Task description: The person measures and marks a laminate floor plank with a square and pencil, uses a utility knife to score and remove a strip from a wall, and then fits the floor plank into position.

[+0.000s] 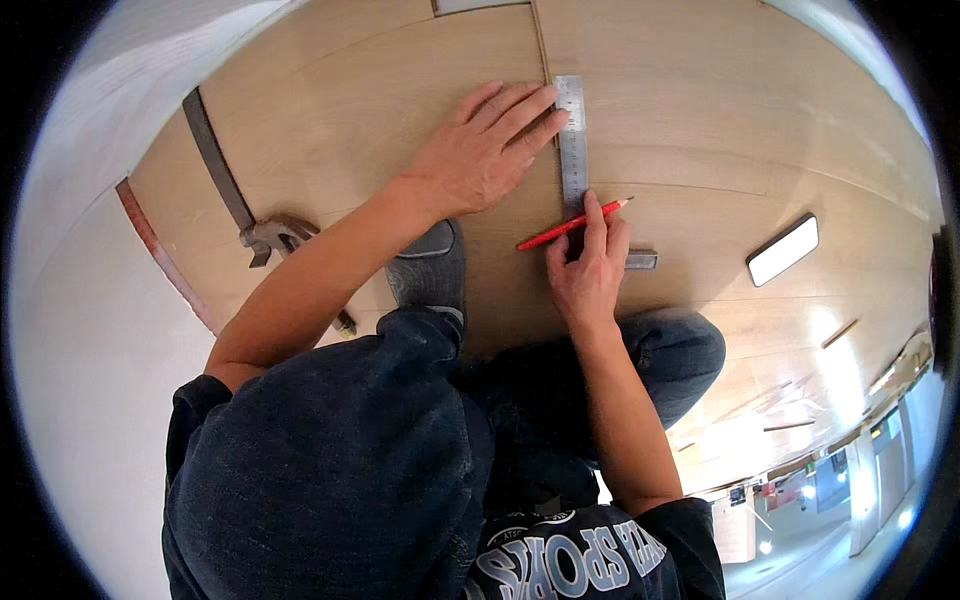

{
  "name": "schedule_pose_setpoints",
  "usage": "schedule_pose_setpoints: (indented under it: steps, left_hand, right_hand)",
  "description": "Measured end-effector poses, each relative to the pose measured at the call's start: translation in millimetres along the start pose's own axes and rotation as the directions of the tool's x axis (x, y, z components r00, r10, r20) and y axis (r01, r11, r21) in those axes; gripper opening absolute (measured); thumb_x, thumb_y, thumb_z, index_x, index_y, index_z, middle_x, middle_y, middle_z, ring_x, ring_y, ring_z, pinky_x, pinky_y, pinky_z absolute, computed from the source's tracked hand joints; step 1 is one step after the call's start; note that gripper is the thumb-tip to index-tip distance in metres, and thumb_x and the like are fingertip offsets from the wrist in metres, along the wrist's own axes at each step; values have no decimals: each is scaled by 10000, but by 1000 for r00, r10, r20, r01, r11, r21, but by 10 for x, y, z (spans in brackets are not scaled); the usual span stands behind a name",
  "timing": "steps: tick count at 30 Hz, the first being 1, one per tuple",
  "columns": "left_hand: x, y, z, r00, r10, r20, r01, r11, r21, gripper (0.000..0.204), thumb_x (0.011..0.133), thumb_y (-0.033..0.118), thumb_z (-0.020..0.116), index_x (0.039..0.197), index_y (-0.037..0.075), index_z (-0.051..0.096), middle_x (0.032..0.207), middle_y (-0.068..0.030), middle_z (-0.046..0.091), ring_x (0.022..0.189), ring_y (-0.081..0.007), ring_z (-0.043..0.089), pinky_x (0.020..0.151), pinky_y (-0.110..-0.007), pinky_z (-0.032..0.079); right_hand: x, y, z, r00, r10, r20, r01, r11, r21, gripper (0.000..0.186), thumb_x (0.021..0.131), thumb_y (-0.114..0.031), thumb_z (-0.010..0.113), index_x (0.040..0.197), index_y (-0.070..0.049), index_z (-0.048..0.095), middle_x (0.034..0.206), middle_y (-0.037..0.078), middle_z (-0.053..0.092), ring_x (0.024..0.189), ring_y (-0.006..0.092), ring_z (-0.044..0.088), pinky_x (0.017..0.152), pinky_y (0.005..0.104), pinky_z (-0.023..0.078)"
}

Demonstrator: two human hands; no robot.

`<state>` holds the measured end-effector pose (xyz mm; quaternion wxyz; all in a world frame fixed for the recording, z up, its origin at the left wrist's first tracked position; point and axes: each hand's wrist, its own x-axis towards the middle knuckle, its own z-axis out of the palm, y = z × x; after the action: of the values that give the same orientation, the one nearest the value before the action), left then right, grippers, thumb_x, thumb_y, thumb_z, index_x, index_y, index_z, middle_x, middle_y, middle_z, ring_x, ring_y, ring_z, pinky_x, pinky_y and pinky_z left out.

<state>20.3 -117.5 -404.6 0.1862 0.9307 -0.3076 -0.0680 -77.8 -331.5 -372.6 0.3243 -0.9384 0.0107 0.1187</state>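
Note:
My left hand (487, 145) lies flat on the pale wood floorboards, fingers stretched out. Its fingertips press on the upper part of a steel square's ruled blade (572, 150), beside a narrow gap between boards. Lower down, my right hand (592, 268) is closed on a red pencil (545, 237), held slanted across the blade with its sharpened tip toward the upper right. That hand also rests over the square's corner. The square's stock (642, 260) sticks out to the right of it; the part between is hidden.
A claw hammer (272, 236) lies left of my foot, partly behind my left forearm. A long dark flat bar (215, 155) lies above it. On the right are a phone (783, 250) with a bright white screen and thin wood strips (840, 333). A white wall (90, 330) borders the left.

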Motion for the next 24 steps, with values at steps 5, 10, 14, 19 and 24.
schedule_pose_setpoints:
  steps: [5, 10, 14, 19, 24]
  left_hand:
    - [-8, 5, 14, 999, -3, -37, 1, 999, -54, 707, 852, 205, 719, 1516, 123, 489, 1611, -112, 395, 1460, -280, 411, 1224, -498, 287]
    - [-14, 17, 49, 999, -8, -49, 5, 999, -48, 711, 843, 207, 716, 1512, 117, 493, 1617, -116, 388, 1463, -282, 408, 1229, -498, 278]
    - [-27, 29, 58, 999, -1, -47, -1, 999, -33, 712, 854, 212, 708, 1522, 120, 481, 1613, -111, 392, 1465, -268, 403, 1226, -487, 283]
    - [-31, 27, 50, 999, -8, -39, 8, 1000, 1, 704, 881, 228, 697, 1541, 145, 464, 1601, -87, 405, 1474, -233, 390, 1228, -461, 279]
    - [-29, 26, 62, 998, 6, -68, -9, 999, -40, 713, 848, 187, 701, 1518, 94, 475, 1618, -131, 387, 1459, -275, 418, 1212, -497, 300]
  right_hand:
    - [1, 16, 7, 1000, -13, -9, 13, 1000, -13, 652, 789, -21, 727, 1416, -2, 547, 1166, 245, 558, 1040, 406, 583, 924, 465, 506]
    - [3, 28, 3, 999, -44, -20, 44, 999, -19, 666, 775, -18, 738, 1412, 10, 548, 1149, 240, 556, 1041, 407, 580, 913, 460, 506]
    - [-17, 36, -21, 1000, -9, 22, 9, 1000, -1, 664, 772, -11, 735, 1410, 7, 554, 1117, 230, 559, 1004, 397, 574, 888, 462, 510]
    - [10, 56, 0, 997, -64, -34, 65, 998, 13, 663, 771, -4, 731, 1411, -6, 562, 1048, 205, 567, 944, 378, 568, 845, 465, 512]
    - [18, 47, 5, 995, -86, -52, 86, 996, -3, 659, 778, -10, 732, 1414, -9, 560, 1087, 218, 572, 963, 397, 574, 855, 470, 513]
